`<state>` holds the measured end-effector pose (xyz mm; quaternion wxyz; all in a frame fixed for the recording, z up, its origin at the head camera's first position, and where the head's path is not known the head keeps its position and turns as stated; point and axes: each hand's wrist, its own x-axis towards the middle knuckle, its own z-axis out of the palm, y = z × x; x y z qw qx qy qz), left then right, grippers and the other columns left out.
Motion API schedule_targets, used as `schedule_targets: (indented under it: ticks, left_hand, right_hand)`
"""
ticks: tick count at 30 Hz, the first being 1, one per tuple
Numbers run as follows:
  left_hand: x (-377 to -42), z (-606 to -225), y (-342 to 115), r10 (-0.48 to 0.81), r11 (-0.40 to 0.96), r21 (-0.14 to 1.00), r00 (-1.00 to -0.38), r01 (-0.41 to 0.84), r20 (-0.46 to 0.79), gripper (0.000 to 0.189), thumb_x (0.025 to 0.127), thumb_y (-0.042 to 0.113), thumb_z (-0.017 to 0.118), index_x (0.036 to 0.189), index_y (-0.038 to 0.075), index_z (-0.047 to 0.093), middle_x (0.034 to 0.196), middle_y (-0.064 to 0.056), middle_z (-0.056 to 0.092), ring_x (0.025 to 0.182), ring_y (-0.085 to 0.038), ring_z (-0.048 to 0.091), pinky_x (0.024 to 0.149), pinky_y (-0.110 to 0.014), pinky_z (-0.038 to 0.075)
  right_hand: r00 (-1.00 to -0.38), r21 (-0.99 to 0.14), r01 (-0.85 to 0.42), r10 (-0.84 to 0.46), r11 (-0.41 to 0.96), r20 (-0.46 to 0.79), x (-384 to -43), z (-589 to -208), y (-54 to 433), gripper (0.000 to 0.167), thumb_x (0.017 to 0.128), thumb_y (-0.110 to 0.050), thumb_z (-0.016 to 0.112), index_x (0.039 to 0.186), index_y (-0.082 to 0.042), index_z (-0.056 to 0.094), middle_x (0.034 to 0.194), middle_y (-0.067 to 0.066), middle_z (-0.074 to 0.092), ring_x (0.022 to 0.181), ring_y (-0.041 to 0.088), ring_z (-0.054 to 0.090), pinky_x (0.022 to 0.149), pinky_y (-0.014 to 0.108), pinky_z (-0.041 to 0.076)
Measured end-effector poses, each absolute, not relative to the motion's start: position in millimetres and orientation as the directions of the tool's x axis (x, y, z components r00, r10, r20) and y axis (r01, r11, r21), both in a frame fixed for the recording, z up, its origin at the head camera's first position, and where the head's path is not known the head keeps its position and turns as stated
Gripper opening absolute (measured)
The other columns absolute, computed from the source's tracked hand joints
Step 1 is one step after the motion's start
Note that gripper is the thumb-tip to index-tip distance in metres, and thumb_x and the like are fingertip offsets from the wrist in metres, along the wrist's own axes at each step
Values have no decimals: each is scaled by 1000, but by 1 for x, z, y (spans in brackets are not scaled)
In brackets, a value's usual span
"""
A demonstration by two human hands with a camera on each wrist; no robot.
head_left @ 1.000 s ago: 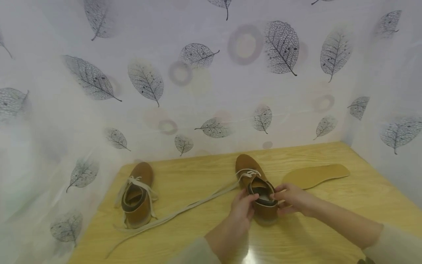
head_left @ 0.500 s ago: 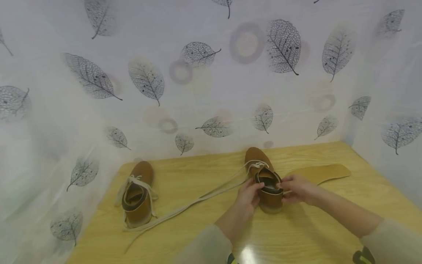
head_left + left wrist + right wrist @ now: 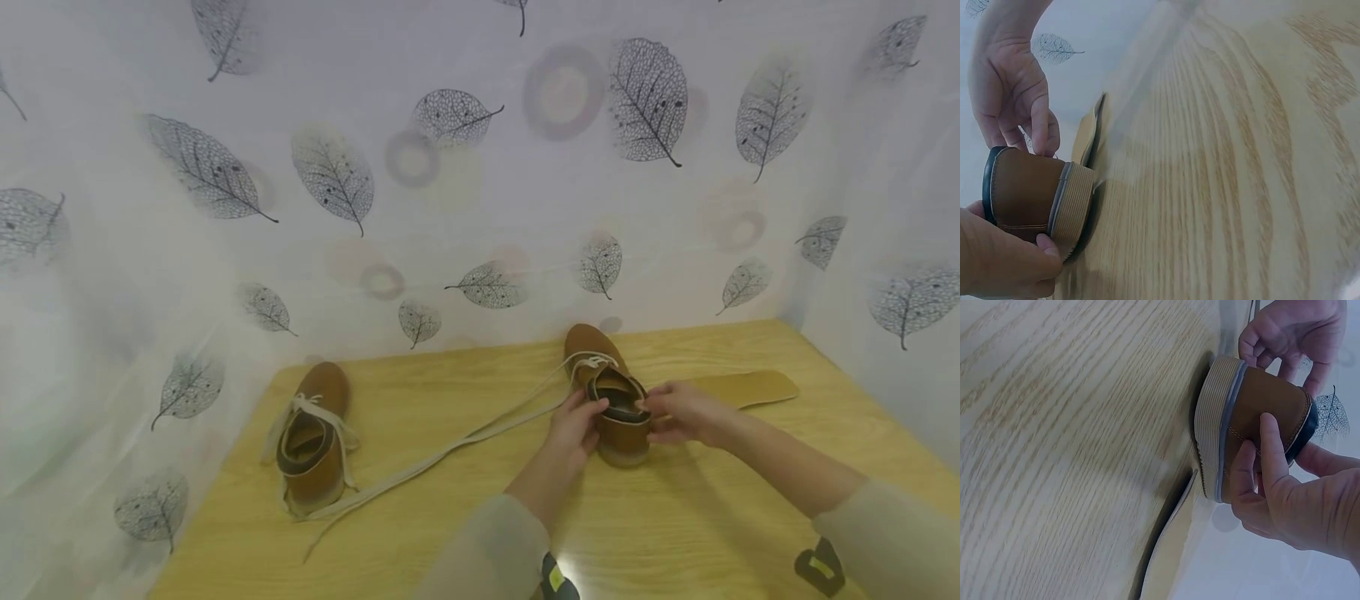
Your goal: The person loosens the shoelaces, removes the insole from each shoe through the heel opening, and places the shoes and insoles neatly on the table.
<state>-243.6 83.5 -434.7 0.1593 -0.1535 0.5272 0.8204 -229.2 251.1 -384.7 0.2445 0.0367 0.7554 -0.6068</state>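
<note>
A brown lace-up shoe stands on the table with its toe toward the back wall and its long laces trailing left. My left hand grips the left side of its collar, thumb at the inside edge. On the opposite side my right hand pinches the collar, thumb inside the opening and fingers along the outer wall. Both wrist views show the shoe's heel and ridged sole between the two hands. Flat on the table behind my right hand lies a tan insole, partly covered by that hand.
A matching brown shoe with a tied lace stands at the left of the table. Pale laces stretch between the two shoes. Leaf-printed sheeting walls the wood-grain table at the back and sides.
Both hands have pushed the gripped shoe away and a little to the right, closer to the back wall. Its laces have dragged along. The other shoe and the insole stay put.
</note>
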Motion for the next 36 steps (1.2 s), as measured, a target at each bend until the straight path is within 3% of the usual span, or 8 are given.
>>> schedule_targets:
  ticks: [6,13,18,21,26,36]
  left_hand:
    - [-246,-433,84,108,-373,811,-890,-450,-443,63,79,-3,68,138,3,46,118,-12,64,103,-22,59,91,-34,46]
    - [-242,-425,73,173,-376,798,-881,-472,-439,62,79,-8,65,137,-1,44,121,-23,58,116,-35,54,101,-43,44]
    - [-233,-415,56,238,-316,824,-880,-471,-411,55,85,-4,61,137,-2,43,119,-22,59,112,-31,56,101,-41,45]
    - [-229,-409,45,268,-284,830,-871,-480,-412,52,88,0,60,137,-3,42,120,-19,60,110,-27,58,102,-41,43]
    - [-228,-400,30,295,-276,813,-850,-513,-436,49,91,6,58,137,-1,43,130,-19,55,117,-29,56,106,-41,40]
    - [-226,-388,-20,311,-251,834,-857,-491,-411,46,91,12,61,133,-1,47,131,-19,55,120,-30,55,105,-42,42]
  right_hand:
    - [-877,-899,349,-246,264,-412,-228,-384,254,53,95,-6,48,128,26,21,108,24,50,83,18,64,76,28,57]
    - [-890,-894,326,-220,307,-400,-227,-382,257,53,96,-10,49,128,25,25,110,27,52,85,21,67,76,29,57]
    - [-913,-889,267,-197,372,-357,-222,-377,252,51,97,-14,50,126,25,33,122,42,44,78,20,68,71,30,58]
    - [-916,-890,260,-196,375,-350,-221,-372,247,47,96,-15,50,123,22,40,112,36,53,70,17,67,69,32,59]
    - [-910,-901,277,-210,334,-358,-225,-361,237,44,97,-17,50,121,19,43,83,10,61,61,11,62,64,30,59]
    - [-899,-904,285,-239,320,-368,-232,-345,215,43,96,-19,53,119,15,43,77,6,65,62,12,65,64,30,59]
